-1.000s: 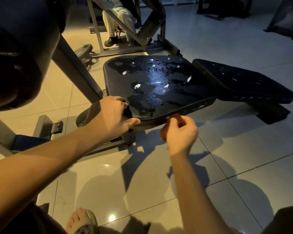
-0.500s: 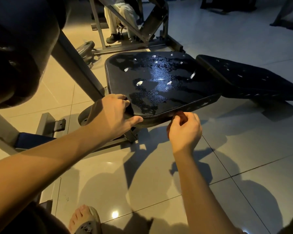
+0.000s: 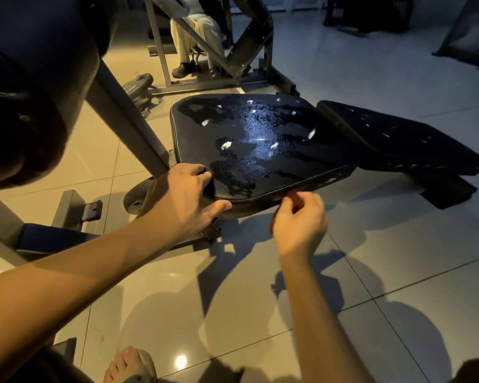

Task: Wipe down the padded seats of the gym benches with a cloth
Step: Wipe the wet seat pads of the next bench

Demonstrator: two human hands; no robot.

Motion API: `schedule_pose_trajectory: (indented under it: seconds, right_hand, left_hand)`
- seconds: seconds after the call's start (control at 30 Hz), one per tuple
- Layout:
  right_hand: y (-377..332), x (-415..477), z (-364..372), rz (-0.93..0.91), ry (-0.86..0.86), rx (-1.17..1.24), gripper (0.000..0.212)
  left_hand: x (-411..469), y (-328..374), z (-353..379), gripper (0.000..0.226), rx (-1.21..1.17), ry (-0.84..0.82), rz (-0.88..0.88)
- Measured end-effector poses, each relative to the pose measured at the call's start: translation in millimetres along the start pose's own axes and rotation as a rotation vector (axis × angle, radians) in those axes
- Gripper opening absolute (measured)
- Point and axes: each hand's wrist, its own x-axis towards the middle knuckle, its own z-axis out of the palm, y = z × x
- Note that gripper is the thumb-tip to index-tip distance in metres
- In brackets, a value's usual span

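Where the view begins, at the bottom edge, a sandalled foot (image 3: pixel 127 364) stands on the glossy tiled floor (image 3: pixel 398 258). Beyond it, both bare forearms reach forward to the seat (image 3: pixel 260 139), a black pad set low over the floor on a grey frame (image 3: pixel 122 114). The left hand (image 3: pixel 181 201) grips the seat's near left corner, fingers curled over the top, thumb straight along the front rim. The right hand (image 3: pixel 299 221) is at the front rim, further right, fingers curled and thumb and forefinger tips together; whether they pinch the rim cannot be told. The seat's surface looks mottled with wet patches and bears white flecks (image 3: pixel 226 145). Just beside its far right edge lies a second black pad (image 3: pixel 398 139), sloping away. Farthest back, a person (image 3: pixel 202 31) in pale trousers sits within another machine.
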Motion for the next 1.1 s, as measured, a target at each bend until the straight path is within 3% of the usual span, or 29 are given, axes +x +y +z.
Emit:
schedule_pose_trajectory:
  seconds: [0.1, 0.2, 0.33, 0.4, 0.57, 0.77, 0.93, 1.1]
  right_hand:
    - [-12.6, -48.5, 11.2, -0.165, -0.046, 0.06, 0.011]
    - [-5.5, -39.6, 8.8, -0.27, -0.001, 0.013, 0.009]
    - [17.9, 33.9, -4.9, 0.011, 0.078, -0.011, 0.009]
    - [17.7, 34.3, -3.5, 0.026, 0.107, -0.007, 0.009]
    - [-10.3, -52.6, 15.2, -0.27, 0.035, 0.1, 0.009]
    - [3.7, -32.0, 17.8, -0.357, 0.036, -0.034, 0.012]
    - [1.9, -42.6, 22.8, -0.259, 0.064, 0.007, 0.014]
    - [-6.9, -35.4, 22.2, 0.044, 0.09, 0.15, 0.015]
  left_hand:
    - [2.0, -0.4, -0.1, 0.063, 0.062, -0.003, 0.02]
    - [4.6, -2.2, 0.0, 0.065, 0.083, -0.005, 0.019]
    - [3.5, -5.1, 4.9, 0.071, 0.016, 0.032, 0.012]
    - [1.4, -4.8, 8.1, 0.076, 0.002, 0.033, 0.013]
    - [2.7, 2.5, 8.9, 0.078, 0.025, 0.028, 0.004]
    - [3.8, 2.6, 2.8, 0.076, 0.022, -0.006, -0.006]
    - [2.0, -1.9, -2.0, 0.069, -0.059, -0.035, -0.002]
    - [6.1, 1.6, -4.3, 0.075, -0.043, -0.047, -0.012]
